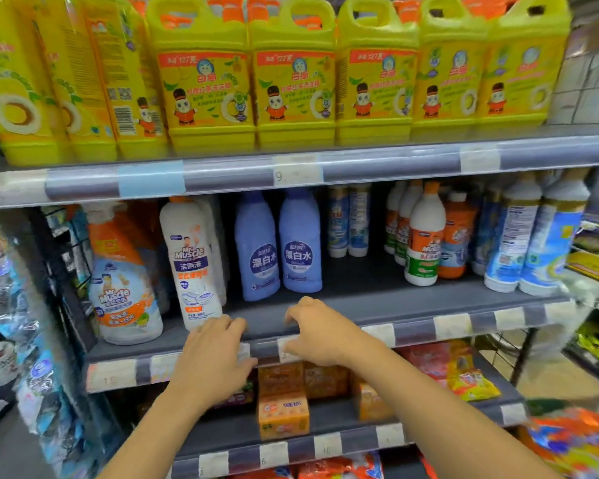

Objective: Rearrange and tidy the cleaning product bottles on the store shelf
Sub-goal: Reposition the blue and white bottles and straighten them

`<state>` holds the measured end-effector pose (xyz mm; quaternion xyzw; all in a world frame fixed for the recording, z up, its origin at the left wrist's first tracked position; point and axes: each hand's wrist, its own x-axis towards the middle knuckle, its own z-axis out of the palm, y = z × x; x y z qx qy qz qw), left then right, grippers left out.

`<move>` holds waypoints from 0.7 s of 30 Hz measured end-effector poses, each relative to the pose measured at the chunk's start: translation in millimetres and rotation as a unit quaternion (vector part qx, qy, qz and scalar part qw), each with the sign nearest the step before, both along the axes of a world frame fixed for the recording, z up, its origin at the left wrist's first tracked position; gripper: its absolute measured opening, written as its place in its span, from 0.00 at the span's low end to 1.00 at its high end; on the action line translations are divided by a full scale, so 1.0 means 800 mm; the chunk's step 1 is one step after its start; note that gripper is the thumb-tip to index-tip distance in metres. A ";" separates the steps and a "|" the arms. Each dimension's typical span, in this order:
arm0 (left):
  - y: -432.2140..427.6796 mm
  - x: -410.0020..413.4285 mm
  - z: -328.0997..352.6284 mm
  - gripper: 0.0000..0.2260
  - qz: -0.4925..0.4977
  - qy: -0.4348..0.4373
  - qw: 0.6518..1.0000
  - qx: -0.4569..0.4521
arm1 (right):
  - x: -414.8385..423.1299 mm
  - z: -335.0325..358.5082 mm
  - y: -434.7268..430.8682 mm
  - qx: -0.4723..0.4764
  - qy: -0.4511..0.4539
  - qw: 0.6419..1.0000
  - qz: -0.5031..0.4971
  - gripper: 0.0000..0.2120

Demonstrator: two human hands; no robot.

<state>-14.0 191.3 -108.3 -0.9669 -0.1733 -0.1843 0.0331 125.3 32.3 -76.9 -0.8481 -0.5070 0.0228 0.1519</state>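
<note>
Left grip and right grip rest loosely spread on the shelf lip, holding nothing; a hasty reach could topple the near white bottle.

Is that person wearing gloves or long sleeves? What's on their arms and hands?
No gloves, and no sleeves in view. The left hand and the right hand are bare. The left forearm and the right forearm are bare too, all the way to the picture's bottom edge. No ring, watch or bracelet shows.
</note>
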 end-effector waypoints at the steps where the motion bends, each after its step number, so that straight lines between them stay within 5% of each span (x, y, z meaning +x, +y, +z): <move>1: -0.013 0.013 0.006 0.20 -0.015 0.007 1.000 0.004 | 0.008 0.002 -0.015 -0.005 -0.002 1.000 -0.011 0.23; 10: -0.107 0.138 0.042 0.22 -0.166 0.086 0.982 0.029 | 0.069 0.018 -0.155 -0.014 -0.001 0.983 -0.185 0.27; 21: -0.221 0.243 0.050 0.23 -0.286 0.124 0.950 0.021 | 0.112 0.031 -0.311 0.025 0.019 0.913 -0.407 0.28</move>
